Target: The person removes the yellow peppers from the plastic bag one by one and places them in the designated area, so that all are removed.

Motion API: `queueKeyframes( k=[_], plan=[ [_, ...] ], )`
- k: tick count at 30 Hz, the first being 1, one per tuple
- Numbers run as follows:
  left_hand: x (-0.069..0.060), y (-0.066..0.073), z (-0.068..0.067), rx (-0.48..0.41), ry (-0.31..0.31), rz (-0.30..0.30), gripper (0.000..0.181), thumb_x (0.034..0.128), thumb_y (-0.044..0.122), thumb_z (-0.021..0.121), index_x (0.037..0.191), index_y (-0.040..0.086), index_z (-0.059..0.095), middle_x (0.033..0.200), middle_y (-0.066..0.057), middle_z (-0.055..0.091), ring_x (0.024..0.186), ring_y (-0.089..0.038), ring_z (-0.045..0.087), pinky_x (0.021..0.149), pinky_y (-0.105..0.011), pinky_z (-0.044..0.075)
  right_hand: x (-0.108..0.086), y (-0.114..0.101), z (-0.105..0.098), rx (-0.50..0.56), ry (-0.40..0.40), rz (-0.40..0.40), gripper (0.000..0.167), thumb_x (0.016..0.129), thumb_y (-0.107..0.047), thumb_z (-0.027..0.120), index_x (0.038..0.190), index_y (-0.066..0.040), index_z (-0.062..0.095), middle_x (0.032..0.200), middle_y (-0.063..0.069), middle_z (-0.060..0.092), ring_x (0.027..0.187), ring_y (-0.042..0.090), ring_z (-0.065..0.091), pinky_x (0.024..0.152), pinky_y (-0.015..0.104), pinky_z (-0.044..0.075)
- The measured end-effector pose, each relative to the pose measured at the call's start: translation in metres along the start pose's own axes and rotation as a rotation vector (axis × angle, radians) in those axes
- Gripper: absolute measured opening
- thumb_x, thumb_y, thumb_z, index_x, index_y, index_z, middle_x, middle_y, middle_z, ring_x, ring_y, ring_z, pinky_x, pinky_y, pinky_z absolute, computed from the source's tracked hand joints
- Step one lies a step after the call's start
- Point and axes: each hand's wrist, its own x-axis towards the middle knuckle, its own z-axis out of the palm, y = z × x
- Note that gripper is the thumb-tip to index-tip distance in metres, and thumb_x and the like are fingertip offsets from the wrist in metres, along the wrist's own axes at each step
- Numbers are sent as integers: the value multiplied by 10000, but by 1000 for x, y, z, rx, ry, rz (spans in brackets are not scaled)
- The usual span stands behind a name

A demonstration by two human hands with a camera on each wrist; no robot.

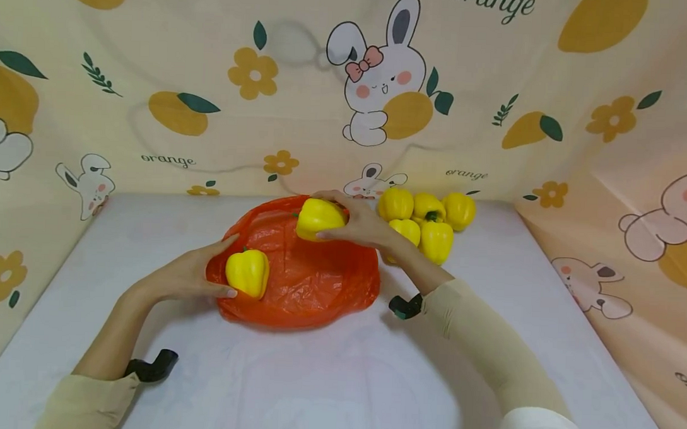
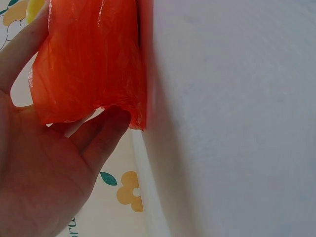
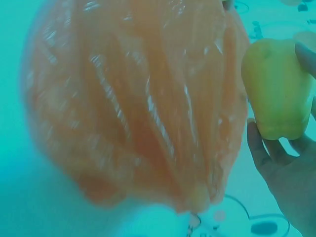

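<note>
A red plastic bag point(image 1: 313, 283) lies spread open on the white table, with a yellow bell pepper point(image 1: 247, 273) inside its left part. My left hand point(image 1: 185, 275) holds the bag's left side, thumb and fingers spread around it; in the left wrist view the fingers point(image 2: 106, 133) curl against the red film. Over the back of the bag, my right hand point(image 1: 357, 224) grips another yellow bell pepper point(image 1: 319, 220) by its side, its green stem toward the left. That held pepper point(image 3: 279, 89) also shows in the right wrist view, beside the bag's outside.
Several more yellow bell peppers point(image 1: 436, 242) sit grouped at the back right of the white table point(image 1: 337, 385), just right of my right hand. A cloth point(image 1: 210, 134) printed with rabbits and oranges hangs behind and at the sides. Black wrist mounts point(image 1: 155, 366) stick out from both sleeves.
</note>
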Motion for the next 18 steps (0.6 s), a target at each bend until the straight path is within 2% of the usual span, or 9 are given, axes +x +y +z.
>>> queueKeyframes(
  k=[6, 10, 13, 18],
  plan=[
    [-1, 0, -1, -3, 2, 7, 1117, 762, 494, 823, 1590, 85, 195, 1581, -225, 293, 1411, -438, 309, 1057, -635, 376, -22, 4, -18, 23, 94, -1, 768, 767, -456, 839, 1434, -369, 469, 1399, -93, 497, 1170, 195, 505, 985, 445, 482],
    [0, -1, -1, -8, -1, 4, 1125, 758, 501, 824, 1592, 91, 190, 1583, -220, 290, 1413, -436, 305, 1056, -636, 377, -36, 6, -31, 18, 158, 63, 743, 765, -478, 836, 1412, -414, 477, 1399, -121, 483, 1152, 201, 510, 975, 447, 483],
    [1, -2, 0, -16, -3, -2, 1130, 753, 504, 826, 1593, 97, 189, 1585, -212, 291, 1415, -430, 304, 1054, -629, 385, -46, 8, -41, 40, 209, 98, 726, 794, -418, 833, 1423, -394, 470, 1409, -117, 479, 1162, 203, 516, 987, 442, 483],
    [1, -1, 1, -21, -10, -8, 1130, 753, 501, 826, 1593, 95, 189, 1581, -218, 293, 1410, -437, 301, 1041, -630, 400, -66, 1, -56, 46, 273, 99, 730, 851, -229, 803, 1483, -227, 436, 1468, 1, 470, 1205, 267, 508, 1018, 482, 464]
  ],
)
